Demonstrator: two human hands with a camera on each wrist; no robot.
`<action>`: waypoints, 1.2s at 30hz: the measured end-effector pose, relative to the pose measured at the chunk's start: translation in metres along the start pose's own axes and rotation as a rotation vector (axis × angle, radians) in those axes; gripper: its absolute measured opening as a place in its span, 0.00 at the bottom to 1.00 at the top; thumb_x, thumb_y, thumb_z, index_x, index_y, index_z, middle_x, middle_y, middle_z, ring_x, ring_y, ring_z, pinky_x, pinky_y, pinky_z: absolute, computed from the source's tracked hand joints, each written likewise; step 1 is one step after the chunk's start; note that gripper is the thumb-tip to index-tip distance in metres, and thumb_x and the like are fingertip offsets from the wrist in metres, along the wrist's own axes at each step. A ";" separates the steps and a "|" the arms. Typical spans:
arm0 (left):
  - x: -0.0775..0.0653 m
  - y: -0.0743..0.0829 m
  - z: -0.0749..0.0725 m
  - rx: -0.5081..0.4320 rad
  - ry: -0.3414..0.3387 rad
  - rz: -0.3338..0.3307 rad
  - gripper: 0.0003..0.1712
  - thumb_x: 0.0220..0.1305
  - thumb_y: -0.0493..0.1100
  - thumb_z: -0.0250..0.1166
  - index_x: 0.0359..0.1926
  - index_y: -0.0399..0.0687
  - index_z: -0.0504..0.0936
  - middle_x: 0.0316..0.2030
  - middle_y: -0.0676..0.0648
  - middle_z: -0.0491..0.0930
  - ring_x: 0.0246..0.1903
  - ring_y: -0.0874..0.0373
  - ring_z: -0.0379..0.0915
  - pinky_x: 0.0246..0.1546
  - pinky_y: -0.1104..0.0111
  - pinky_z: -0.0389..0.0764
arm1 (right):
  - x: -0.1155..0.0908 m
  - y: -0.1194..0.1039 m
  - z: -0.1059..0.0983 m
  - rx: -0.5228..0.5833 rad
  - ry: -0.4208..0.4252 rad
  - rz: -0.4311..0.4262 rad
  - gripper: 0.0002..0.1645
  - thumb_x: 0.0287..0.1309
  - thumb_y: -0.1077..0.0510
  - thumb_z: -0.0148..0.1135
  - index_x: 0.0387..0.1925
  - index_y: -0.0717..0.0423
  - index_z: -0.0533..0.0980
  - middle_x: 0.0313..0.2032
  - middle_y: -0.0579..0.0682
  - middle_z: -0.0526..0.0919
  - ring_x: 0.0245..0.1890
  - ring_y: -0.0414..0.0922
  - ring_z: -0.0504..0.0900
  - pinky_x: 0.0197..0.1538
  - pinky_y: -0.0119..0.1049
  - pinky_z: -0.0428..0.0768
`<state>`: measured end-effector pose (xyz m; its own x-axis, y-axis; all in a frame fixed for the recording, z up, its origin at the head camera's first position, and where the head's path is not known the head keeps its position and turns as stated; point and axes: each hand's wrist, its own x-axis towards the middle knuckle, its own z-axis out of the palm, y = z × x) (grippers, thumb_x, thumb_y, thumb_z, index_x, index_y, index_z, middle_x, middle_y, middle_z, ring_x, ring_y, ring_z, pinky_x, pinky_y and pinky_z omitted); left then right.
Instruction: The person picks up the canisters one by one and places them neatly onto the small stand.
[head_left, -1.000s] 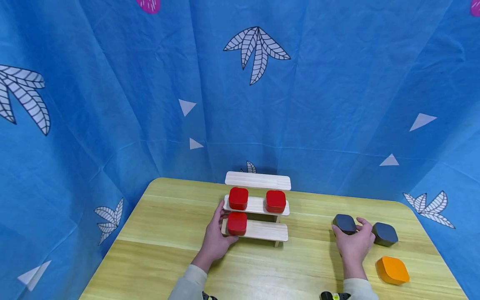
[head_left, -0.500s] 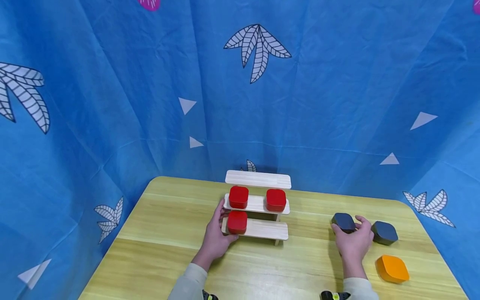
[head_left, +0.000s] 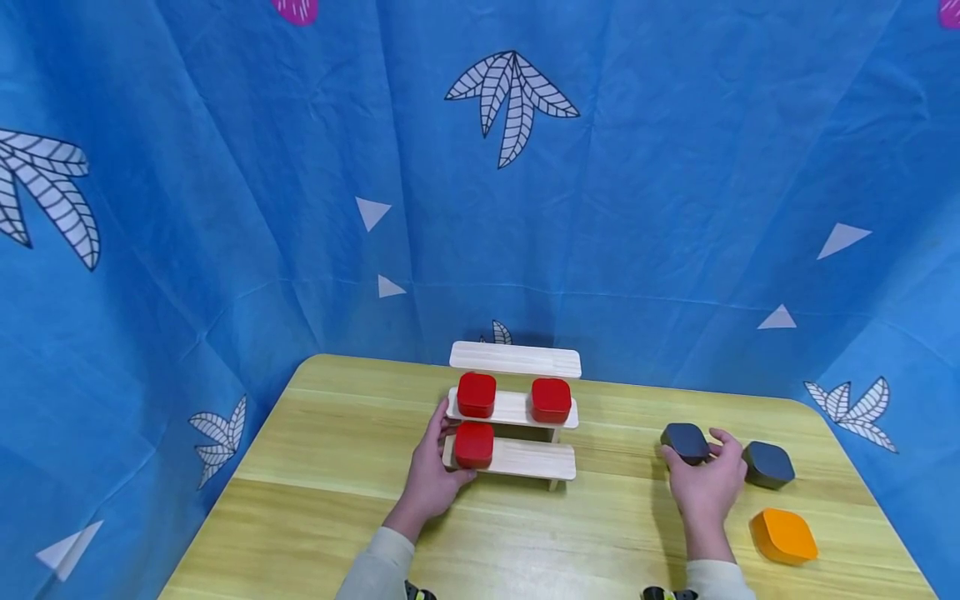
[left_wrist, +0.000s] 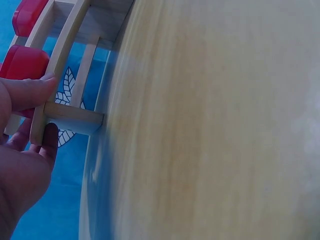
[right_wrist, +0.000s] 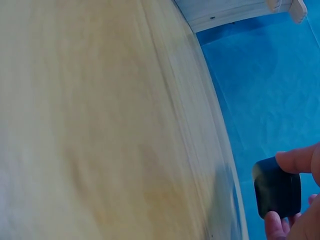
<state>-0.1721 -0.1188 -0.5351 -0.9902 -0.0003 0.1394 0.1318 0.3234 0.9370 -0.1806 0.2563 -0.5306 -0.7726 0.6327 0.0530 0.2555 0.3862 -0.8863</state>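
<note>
A small three-tier wooden rack (head_left: 516,360) stands near the back of the table. My left hand (head_left: 432,483) grips the left end of its lowest board, with the thumb (left_wrist: 31,93) at the front edge. On that board, beside the thumb, sits one rounded red block (head_left: 474,444). The middle board carries two more, a left red block (head_left: 476,395) and a right red block (head_left: 551,401). To the right, my right hand (head_left: 705,490) holds a dark rounded block (head_left: 684,442) between thumb and fingers, also seen as a dark block (right_wrist: 277,189) in the right wrist view.
A second dark block (head_left: 768,465) lies just right of my right hand. Nearer the front, an orange block (head_left: 783,536) rests on the wooden table (head_left: 540,542). A blue patterned curtain (head_left: 637,208) hangs behind and around the table.
My right hand and the dark block in it have shifted very slightly left. The left hand keeps its grip on the rack, and the red blocks stay in place.
</note>
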 end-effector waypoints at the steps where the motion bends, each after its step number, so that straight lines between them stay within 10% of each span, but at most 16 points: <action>1: 0.000 0.000 0.000 0.000 0.000 0.000 0.71 0.43 0.24 0.78 0.79 0.68 0.47 0.61 0.53 0.67 0.63 0.54 0.63 0.65 0.55 0.68 | 0.000 0.000 0.000 0.001 0.002 -0.001 0.49 0.52 0.60 0.76 0.71 0.61 0.59 0.60 0.69 0.62 0.56 0.66 0.68 0.57 0.61 0.68; 36: -0.001 0.000 0.000 0.008 0.009 0.016 0.69 0.42 0.22 0.77 0.80 0.55 0.48 0.61 0.51 0.68 0.62 0.51 0.64 0.63 0.51 0.70 | -0.016 -0.014 -0.004 0.021 0.009 -0.074 0.47 0.51 0.61 0.76 0.69 0.60 0.62 0.58 0.66 0.68 0.55 0.64 0.71 0.50 0.54 0.74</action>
<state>-0.1711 -0.1185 -0.5349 -0.9875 -0.0035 0.1574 0.1473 0.3313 0.9319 -0.1699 0.2436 -0.5173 -0.7837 0.6089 0.1227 0.1854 0.4179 -0.8894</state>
